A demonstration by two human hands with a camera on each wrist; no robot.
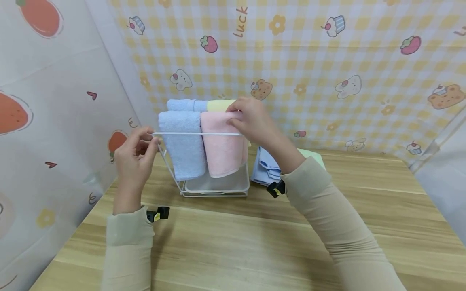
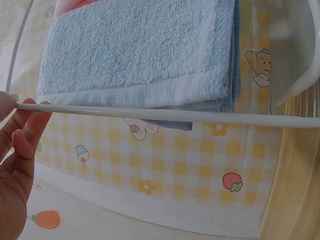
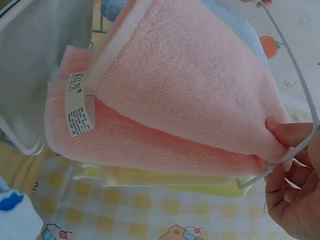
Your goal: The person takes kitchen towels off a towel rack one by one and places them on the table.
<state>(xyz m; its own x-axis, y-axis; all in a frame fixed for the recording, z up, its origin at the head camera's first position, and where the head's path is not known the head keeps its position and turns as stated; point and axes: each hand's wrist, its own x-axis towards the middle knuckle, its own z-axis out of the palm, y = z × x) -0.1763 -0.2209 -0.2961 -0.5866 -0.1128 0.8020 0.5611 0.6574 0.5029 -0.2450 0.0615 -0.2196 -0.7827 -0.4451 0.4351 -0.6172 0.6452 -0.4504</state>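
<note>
A white wire rack point(image 1: 214, 195) stands on the table with folded towels hung over its bars. My left hand point(image 1: 135, 155) pinches the rack's front top-left corner; in the left wrist view its fingertips point(image 2: 37, 111) are on the white rod. At the front right hangs a pink towel point(image 1: 223, 149), whose upper edge my right hand point(image 1: 251, 121) pinches between thumb and fingers. Beside it hangs a light blue towel point(image 1: 183, 149). Behind them are another blue towel point(image 1: 182, 105) and a yellow towel point(image 1: 220, 106). A printed label point(image 3: 77, 105) shows on the pink towel.
A pale tray point(image 1: 218, 184) sits in the rack's base. Folded blue cloth point(image 1: 265, 167) and a light green cloth point(image 1: 311, 157) lie to the right, partly behind my right forearm. A yellow-checked curtain point(image 1: 309, 60) backs the wooden table point(image 1: 236, 242), with a white printed sheet point(image 1: 65, 81) at left.
</note>
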